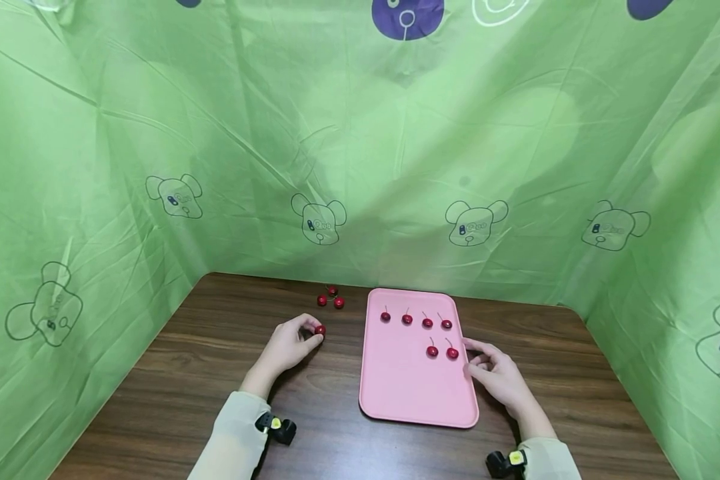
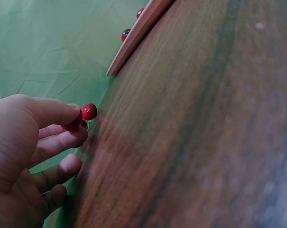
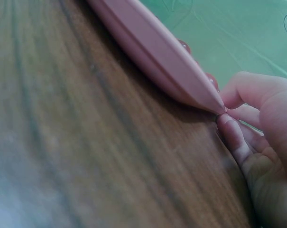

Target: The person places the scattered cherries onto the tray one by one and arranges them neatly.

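Red cherry (image 1: 320,330), pinched in left grip (image 1: 289,345), may slip onto the counter (image 1: 327,387) below if squeezed off-centre; right grip (image 1: 499,378) pinches pink tray (image 1: 408,390).

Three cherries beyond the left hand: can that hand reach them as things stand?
Probably yes: the left hand is close to the three cherries, with only tabletop between, though its fingertips hold another cherry.

The table (image 1: 156,373) is of dark brown wood, with visible grain and rounded far corners. Behind it and on both its sides hangs a green cloth (image 1: 360,133), which has many creases. It bears outlined animal heads (image 1: 477,227) and, higher, a purple animal head (image 1: 408,19).
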Available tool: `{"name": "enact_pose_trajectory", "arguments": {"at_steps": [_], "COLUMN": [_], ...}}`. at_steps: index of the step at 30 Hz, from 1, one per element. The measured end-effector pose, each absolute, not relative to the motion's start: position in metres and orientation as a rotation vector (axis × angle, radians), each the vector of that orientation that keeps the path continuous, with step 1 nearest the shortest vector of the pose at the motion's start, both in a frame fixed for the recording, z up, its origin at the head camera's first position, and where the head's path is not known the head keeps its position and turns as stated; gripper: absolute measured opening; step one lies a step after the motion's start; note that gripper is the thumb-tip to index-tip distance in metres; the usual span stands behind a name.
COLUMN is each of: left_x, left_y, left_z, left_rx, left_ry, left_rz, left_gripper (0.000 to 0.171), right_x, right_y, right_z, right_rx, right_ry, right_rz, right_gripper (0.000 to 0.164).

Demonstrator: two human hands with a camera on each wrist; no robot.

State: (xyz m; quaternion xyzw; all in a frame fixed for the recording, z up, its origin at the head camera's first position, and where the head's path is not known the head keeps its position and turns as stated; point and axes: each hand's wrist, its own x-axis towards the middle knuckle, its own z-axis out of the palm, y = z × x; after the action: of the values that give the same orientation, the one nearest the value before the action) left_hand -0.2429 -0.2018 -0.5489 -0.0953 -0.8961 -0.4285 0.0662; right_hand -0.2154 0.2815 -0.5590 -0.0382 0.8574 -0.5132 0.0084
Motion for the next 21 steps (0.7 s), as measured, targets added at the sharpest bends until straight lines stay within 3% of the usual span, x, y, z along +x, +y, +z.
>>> {"name": "enact_pose_trajectory", "arguments": {"at_steps": [21], "left_x": [-0.2420], "left_y": [-0.2004], "left_z": [-0.5477], "left_rx": [-0.302], "left_ry": [-2.616], "left_rz": [-1.356], "left_gripper": [0.018], "right_x": [-0.2153], "right_y": [0.2816], "right_z": [-0.5600], "right_rx": [-0.150], "right_ry": [2.682], "right_rz": [-1.621], "right_gripper": [0.056]}}
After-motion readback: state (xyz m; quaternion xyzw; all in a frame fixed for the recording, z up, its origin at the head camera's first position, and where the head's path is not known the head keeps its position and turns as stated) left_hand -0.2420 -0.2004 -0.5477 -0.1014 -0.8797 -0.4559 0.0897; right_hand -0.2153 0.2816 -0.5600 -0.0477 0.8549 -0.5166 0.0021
